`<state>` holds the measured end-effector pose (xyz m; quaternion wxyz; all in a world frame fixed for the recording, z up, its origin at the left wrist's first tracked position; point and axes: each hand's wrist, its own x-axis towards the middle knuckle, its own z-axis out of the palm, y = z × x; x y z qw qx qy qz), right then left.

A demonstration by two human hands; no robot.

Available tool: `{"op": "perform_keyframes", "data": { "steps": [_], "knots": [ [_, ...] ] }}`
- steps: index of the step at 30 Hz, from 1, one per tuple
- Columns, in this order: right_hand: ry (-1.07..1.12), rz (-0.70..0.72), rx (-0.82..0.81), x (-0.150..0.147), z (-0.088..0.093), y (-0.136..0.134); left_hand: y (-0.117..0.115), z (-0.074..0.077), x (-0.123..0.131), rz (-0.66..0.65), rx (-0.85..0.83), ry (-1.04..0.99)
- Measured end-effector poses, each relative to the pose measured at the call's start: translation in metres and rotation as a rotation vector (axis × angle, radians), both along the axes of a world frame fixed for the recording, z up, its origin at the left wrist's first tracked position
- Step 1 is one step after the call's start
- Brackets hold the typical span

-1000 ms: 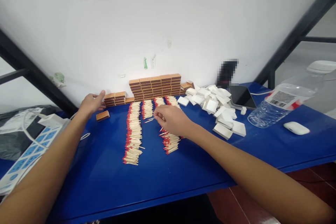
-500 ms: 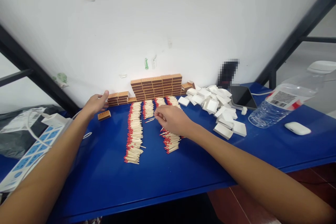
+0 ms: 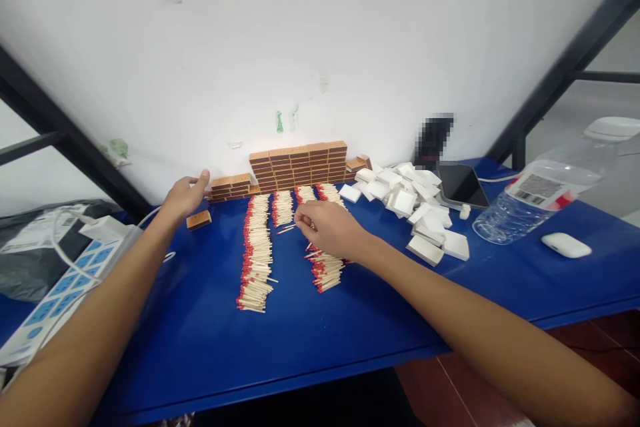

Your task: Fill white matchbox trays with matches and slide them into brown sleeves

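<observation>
Standing neatly layered already, the tall matchbox stack (image 3: 299, 168) backs the match rows (image 3: 259, 240); a loose matchbox (image 3: 199, 219) and heaped white trays (image 3: 403, 201) lie apart, not yet ordered. The left hand (image 3: 185, 197), loosely open, is at the left end of the low matchbox stack (image 3: 231, 187); the right hand (image 3: 331, 225) curls closed above the match rows, whether holding any cannot be told. These sit on a blue table (image 3: 280, 360) before a scuffed pale wall (image 3: 310, 33).

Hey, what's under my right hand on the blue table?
Red-tipped matches show on the near and far sides of your right hand. Whatever lies directly beneath it, or inside the curled fingers, is covered.
</observation>
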<state>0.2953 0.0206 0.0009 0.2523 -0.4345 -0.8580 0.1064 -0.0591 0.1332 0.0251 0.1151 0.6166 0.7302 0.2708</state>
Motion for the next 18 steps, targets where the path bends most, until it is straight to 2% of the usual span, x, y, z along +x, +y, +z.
{"op": "perform_keyframes", "data": {
  "steps": [10, 18],
  "knots": [
    [0.001, -0.009, -0.013, 0.000, 0.001, 0.000, -0.003, 0.006, 0.025, -0.016, -0.025, -0.088],
    [-0.010, -0.005, -0.006, 0.000, 0.000, 0.001, -0.004, 0.007, 0.033, -0.018, -0.036, -0.106]
  ]
}}
